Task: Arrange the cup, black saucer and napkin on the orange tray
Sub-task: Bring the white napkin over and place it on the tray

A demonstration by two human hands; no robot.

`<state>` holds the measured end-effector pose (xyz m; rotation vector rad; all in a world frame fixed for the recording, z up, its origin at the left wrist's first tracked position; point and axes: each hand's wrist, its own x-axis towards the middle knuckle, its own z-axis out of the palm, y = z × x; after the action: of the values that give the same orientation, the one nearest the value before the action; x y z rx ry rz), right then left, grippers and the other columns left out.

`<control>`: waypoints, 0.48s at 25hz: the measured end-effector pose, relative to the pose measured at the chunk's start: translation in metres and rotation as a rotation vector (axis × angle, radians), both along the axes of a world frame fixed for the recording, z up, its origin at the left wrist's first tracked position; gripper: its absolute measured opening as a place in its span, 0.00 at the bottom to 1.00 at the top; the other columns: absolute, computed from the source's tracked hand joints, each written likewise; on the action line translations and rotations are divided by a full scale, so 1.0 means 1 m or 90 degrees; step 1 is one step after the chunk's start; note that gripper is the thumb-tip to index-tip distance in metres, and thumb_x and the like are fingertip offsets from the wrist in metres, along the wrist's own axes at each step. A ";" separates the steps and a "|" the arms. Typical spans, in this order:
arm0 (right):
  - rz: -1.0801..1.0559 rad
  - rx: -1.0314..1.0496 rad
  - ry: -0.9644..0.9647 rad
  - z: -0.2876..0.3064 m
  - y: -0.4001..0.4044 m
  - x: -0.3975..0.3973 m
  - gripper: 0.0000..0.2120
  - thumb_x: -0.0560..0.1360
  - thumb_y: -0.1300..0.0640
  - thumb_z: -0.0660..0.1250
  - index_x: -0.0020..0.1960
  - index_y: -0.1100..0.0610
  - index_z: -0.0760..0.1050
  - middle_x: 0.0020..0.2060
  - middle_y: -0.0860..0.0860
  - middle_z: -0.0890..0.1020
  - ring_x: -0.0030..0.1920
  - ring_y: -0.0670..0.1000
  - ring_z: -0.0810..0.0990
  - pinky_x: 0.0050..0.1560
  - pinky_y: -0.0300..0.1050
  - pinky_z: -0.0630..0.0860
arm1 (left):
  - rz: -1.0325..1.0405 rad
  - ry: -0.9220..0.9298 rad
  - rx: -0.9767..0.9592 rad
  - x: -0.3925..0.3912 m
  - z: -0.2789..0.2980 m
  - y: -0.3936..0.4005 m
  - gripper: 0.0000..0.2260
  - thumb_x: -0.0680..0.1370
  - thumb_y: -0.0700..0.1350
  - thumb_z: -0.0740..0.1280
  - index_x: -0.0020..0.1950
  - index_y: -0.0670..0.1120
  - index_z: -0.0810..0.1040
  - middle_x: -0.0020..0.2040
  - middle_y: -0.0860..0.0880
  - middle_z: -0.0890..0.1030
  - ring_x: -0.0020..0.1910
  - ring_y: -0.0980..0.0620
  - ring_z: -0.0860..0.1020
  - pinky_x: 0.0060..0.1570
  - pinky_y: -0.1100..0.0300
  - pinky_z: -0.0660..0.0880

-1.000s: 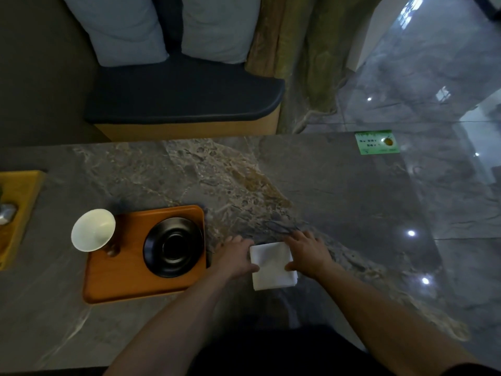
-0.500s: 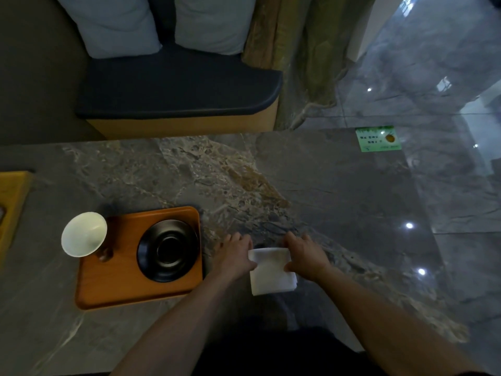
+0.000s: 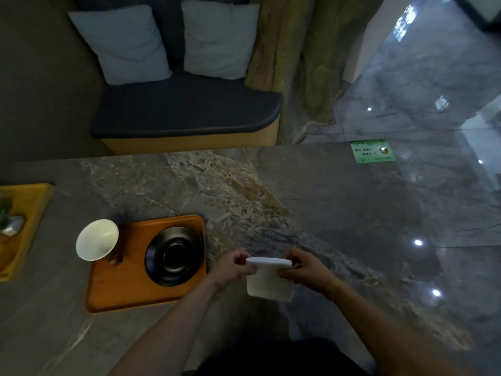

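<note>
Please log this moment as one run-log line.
left hand: pinches napkin | right hand: pinches napkin | cup, saucer: on tray

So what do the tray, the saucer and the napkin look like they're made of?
Orange tray: likely wood, satin finish, faint grain. Black saucer: glazed ceramic or lacquer, soft sheen on its rings. Napkin: white paper or cloth, folding limply between left hand and right hand.

2 bare forearms are being shown, with no sleeves being worn below the elbow. The left hand [image 3: 233, 270] and right hand [image 3: 306, 270] are being seen without gloves, rings or a watch. Dark clothing [image 3: 284, 356] is being worn lower down, its details lost in shadow.
</note>
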<state>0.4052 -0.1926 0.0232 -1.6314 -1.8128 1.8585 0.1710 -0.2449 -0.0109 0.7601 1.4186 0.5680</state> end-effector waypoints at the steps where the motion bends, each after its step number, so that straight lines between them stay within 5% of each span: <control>1: -0.015 -0.011 0.037 0.006 -0.004 0.001 0.08 0.71 0.59 0.73 0.47 0.55 0.74 0.47 0.56 0.79 0.48 0.55 0.79 0.48 0.52 0.79 | 0.038 -0.046 -0.002 -0.001 0.005 -0.006 0.10 0.70 0.42 0.75 0.48 0.50 0.81 0.48 0.48 0.82 0.50 0.49 0.80 0.46 0.57 0.76; 5: -0.068 -0.046 0.139 0.023 -0.020 -0.002 0.10 0.72 0.58 0.72 0.50 0.59 0.74 0.49 0.60 0.80 0.45 0.52 0.81 0.42 0.47 0.80 | 0.168 -0.174 -0.004 0.002 0.026 -0.032 0.18 0.66 0.50 0.78 0.54 0.48 0.81 0.51 0.45 0.83 0.50 0.47 0.81 0.45 0.54 0.76; 12: -0.102 -0.076 0.202 0.026 -0.039 -0.019 0.13 0.70 0.50 0.74 0.50 0.52 0.76 0.47 0.51 0.84 0.46 0.49 0.84 0.41 0.44 0.81 | 0.277 -0.138 0.019 0.009 0.052 -0.082 0.18 0.70 0.53 0.75 0.57 0.49 0.81 0.56 0.42 0.82 0.56 0.43 0.80 0.56 0.44 0.78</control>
<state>0.3861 -0.2312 0.0490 -1.3691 -1.4284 2.0461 0.1803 -0.3274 0.0415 0.3950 1.3778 0.9782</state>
